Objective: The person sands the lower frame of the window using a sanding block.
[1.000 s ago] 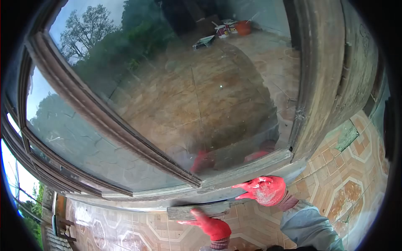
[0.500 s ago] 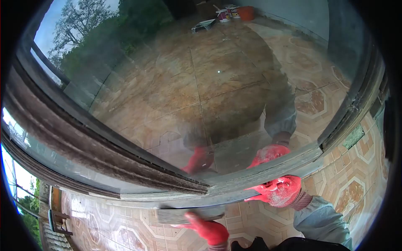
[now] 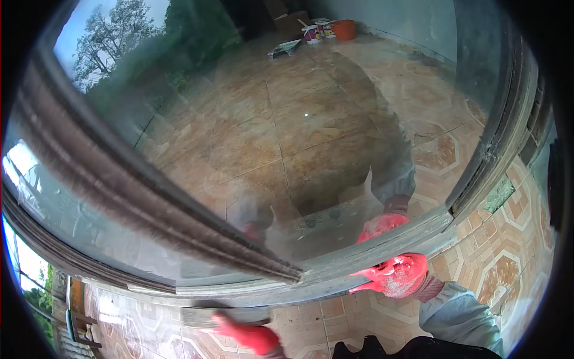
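My left hand (image 3: 248, 336), in a red glove, grips what looks like a flat grey sanding block (image 3: 191, 318). The block is long and somewhat motion-blurred. It lies along the outer edge of a weathered wooden window frame (image 3: 353, 256), close to or against it. Farther right, my right hand (image 3: 399, 276) in a red glove dusted with white holds the frame's lower rail, its fingers curled at the edge. A large glass pane (image 3: 335, 167) fills the frame and mirrors both gloves and my outline. A worn wooden bar (image 3: 149, 191) crosses it on the left.
Patterned floor tiles (image 3: 353, 317) lie below the frame. Beyond the glass are a paint tray (image 3: 284, 49), a paint bucket (image 3: 311, 34) and an orange bucket (image 3: 344, 30) near a wall. A green patch (image 3: 500, 194) shows on the floor at right.
My left hand has slid left along the frame's edge with the sanding block. My right hand stays at the same place on the rail. The view has shifted slightly.
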{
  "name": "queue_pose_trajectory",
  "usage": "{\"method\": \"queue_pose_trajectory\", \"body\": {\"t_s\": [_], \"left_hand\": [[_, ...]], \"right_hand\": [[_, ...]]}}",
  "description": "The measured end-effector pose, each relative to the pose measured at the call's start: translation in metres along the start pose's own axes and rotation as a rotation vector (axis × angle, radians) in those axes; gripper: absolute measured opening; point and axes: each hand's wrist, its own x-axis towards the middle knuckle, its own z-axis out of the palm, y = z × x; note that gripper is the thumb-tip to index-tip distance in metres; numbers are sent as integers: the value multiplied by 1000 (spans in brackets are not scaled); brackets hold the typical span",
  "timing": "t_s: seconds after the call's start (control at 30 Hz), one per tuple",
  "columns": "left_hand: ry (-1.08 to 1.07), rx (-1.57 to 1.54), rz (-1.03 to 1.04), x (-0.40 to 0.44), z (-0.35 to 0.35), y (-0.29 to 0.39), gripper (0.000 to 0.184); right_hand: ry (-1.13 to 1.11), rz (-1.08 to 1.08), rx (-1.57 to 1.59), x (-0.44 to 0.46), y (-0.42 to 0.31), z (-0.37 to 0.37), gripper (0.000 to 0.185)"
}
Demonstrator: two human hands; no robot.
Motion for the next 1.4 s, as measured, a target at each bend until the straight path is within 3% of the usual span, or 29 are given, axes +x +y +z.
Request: {"method": "queue_pose_trajectory", "body": {"t_s": [0.07, 0.13, 0.2, 0.3, 0.33, 0.4, 0.43, 0.47, 0.5, 0.53, 0.57, 0.63, 0.7, 0.73, 0.8, 0.87, 0.9, 0.97, 1.03, 1.1, 1.17, 1.23, 1.37, 1.4], "left_hand": [[26, 184, 154, -34, 7, -6, 78], [-38, 67, 100, -39, 8, 9, 78], [-47, -2, 72, 11, -8, 8, 84], [56, -230, -295, 101, -31, 12, 59], [-26, -187, -292, 120, -52, 3, 74], [42, -101, -178, 103, -43, 7, 82], [79, -54, -124, 95, -37, 9, 87], [-83, -64, -59, 68, -30, 13, 98], [-51, 1, -41, 27, -13, 34, 93], [-106, 101, -42, 0, -13, 15, 91], [-119, -62, -86, 0, -13, 29, 90], [-123, 240, -6, -8, -19, 1, 90], [-26, 157, -60, 43, -26, 14, 93], [11, -140, -266, 78, -33, 22, 94], [47, -440, -468, 142, -59, 3, 96], [53, -443, -295, 189, -81, -54, 93], [51, -455, -294, 178, -71, -40, 93], [30, -217, -110, 109, -47, 1, 96], [14, 223, -59, 55, -31, 1, 96], [-8, 192, -36, 64, -34, 1, 96], [56, 27, 46, 115, -47, 0, 98], [51, -309, -181, 170, -67, -8, 98], [119, -349, -217, 191, -70, 5, 89], [93, -262, -123, 171, -63, 9, 93]], "right_hand": [[-113, 216, 352, 14, 1, -11, 60], [-122, 218, 314, 24, 8, -17, 57], [-128, 244, 379, 22, 4, -19, 50], [-138, 349, 460, 11, -10, -13, 40], [-230, 374, 562, 11, -10, -18, 42], [-310, 354, 687, 20, -9, -27, 44], [-171, 394, 689, 26, -13, -30, 45], [-39, 444, 682, 30, -16, -33, 45], [-34, 421, 693, 34, -18, -35, 45], [-36, 405, 654, 37, -19, -36, 45], [-41, 397, 610, 36, -19, -36, 45], [-43, 427, 634, 30, -21, -30, 45], [25, 406, 579, 36, -21, -35, 46], [20, 398, 581, 34, -20, -34, 46], [4, 285, 570, 26, -17, -29, 46], [37, 315, 540, 21, -21, -26, 44], [84, 389, 511, 23, -24, -23, 43], [68, 389, 538, 25, -24, -28, 41], [64, 391, 573, 24, -26, -23, 40], [136, 198, 473, 15, -17, -12, 32], [135, 276, 462, 16, -22, -10, 27], [128, 366, 456, 11, -27, -6, 22], [133, 323, 445, 3, -19, 1, 13], [133, 306, 446, 3, -20, 1, 13]]}}
